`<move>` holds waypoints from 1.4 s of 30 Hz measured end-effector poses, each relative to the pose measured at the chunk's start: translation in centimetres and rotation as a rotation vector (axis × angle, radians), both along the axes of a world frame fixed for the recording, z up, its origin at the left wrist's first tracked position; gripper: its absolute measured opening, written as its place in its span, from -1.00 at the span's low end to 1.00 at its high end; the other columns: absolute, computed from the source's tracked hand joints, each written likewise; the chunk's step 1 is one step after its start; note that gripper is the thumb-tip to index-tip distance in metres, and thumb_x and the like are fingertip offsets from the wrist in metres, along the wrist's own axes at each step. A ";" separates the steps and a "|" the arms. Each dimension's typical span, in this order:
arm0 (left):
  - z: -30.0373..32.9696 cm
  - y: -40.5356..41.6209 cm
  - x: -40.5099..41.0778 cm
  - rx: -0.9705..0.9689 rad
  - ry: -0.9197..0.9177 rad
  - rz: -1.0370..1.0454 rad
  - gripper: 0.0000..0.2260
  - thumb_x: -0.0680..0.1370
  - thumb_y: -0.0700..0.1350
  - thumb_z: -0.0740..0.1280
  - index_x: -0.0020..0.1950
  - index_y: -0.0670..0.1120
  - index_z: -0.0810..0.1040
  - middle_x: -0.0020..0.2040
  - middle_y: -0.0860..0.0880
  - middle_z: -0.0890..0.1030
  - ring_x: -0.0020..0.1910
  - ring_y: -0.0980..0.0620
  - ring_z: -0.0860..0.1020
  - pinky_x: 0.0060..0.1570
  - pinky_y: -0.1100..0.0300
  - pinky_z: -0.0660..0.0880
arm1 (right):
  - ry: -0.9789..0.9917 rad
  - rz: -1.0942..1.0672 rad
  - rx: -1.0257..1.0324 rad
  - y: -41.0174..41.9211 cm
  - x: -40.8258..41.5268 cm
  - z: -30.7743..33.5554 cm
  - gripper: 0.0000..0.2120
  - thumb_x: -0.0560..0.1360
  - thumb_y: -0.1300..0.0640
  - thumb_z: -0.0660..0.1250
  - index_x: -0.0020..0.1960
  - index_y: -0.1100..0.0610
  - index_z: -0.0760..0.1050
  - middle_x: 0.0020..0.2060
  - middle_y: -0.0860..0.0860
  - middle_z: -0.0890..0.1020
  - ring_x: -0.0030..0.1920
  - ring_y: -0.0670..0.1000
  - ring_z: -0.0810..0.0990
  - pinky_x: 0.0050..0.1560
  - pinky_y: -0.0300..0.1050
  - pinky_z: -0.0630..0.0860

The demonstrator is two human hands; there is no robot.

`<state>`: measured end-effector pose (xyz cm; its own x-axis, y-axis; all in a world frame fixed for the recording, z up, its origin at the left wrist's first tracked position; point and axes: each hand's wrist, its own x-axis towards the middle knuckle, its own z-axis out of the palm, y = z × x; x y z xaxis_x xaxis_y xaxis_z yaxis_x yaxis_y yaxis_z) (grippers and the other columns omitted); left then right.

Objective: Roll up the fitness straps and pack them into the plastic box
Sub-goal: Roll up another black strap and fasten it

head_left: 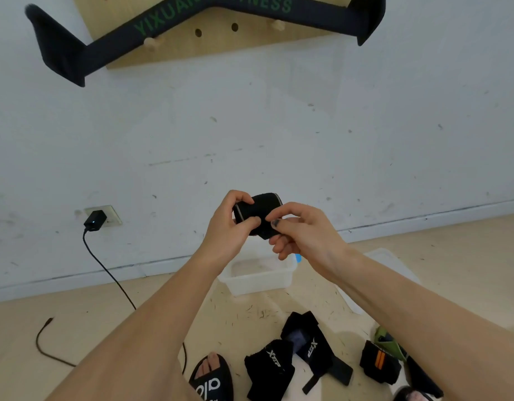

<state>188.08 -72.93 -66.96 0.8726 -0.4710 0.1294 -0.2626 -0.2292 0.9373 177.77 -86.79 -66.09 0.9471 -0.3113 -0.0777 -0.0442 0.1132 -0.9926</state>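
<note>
A black fitness strap (260, 208), wound into a tight roll, is held up in front of the wall between both hands. My left hand (229, 230) grips its left end with thumb and fingers curled round it. My right hand (300, 230) pinches the roll's loose end from the right. Below the hands, on the floor, stands an open clear plastic box (260, 274); nothing shows inside it. Two black straps with white lettering (269, 369) (312, 347) and one with orange stripes (379, 361) lie loose on the floor nearer to me.
A long black strap with green lettering (169, 21) hangs over pegs of a wooden pegboard (221, 39) on the wall. A charger (95, 219) sits in a wall socket, its cable (111, 280) trailing across the floor. A clear lid (392, 263) lies right of the box. My sandalled foot (211, 377) is at the bottom.
</note>
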 end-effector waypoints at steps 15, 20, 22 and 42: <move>-0.1 1.2 0.8 -0.110 0.337 -0.155 -0.81 0.61 -0.32 0.31 0.20 -0.14 0.49 0.11 -0.26 0.57 -0.10 -0.15 0.65 0.02 0.12 0.63 | -0.143 0.118 -0.380 -1.4 -0.5 0.0 -0.74 0.64 0.36 0.25 0.01 0.11 0.67 -0.18 0.14 0.75 -0.20 0.04 0.75 -0.10 -0.19 0.65; 0.0 1.0 -0.1 -0.057 0.384 -0.259 -0.79 0.69 -0.27 0.19 0.26 -0.17 0.54 0.06 -0.27 0.63 -0.18 -0.10 0.63 -0.11 0.15 0.60 | -0.290 -0.108 -0.866 -2.0 0.3 -0.6 -0.85 0.64 0.16 0.33 -0.06 0.07 0.65 -0.38 -0.06 0.62 -0.35 -0.03 0.58 -0.26 -0.01 0.56; 0.1 0.7 -0.6 -0.069 0.388 -0.285 -0.77 0.70 -0.27 0.16 0.27 -0.17 0.55 0.01 -0.24 0.64 -0.20 -0.09 0.61 -0.15 0.16 0.58 | -0.284 -0.153 -0.810 -2.2 0.8 -0.5 -0.85 0.63 0.14 0.33 -0.07 0.06 0.66 -0.33 -0.04 0.62 -0.29 0.00 0.56 -0.23 0.01 0.53; 0.5 -1.6 -2.7 -0.080 0.168 -0.073 -0.73 0.61 -0.01 0.35 -0.15 -0.14 0.38 -0.19 -0.12 0.56 -0.33 -0.08 0.52 -0.19 0.01 0.46 | -0.073 -0.348 -0.053 1.1 1.8 -1.9 -0.79 0.64 0.14 0.28 -0.09 0.16 0.63 -0.11 0.11 0.70 -0.05 0.13 0.70 0.10 0.18 0.67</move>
<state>185.41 -74.57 -66.50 0.8488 -0.5282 0.0243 -0.1139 -0.1379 0.9839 179.59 -85.65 -68.02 0.7858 -0.6183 0.0110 0.0590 0.0572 -0.9966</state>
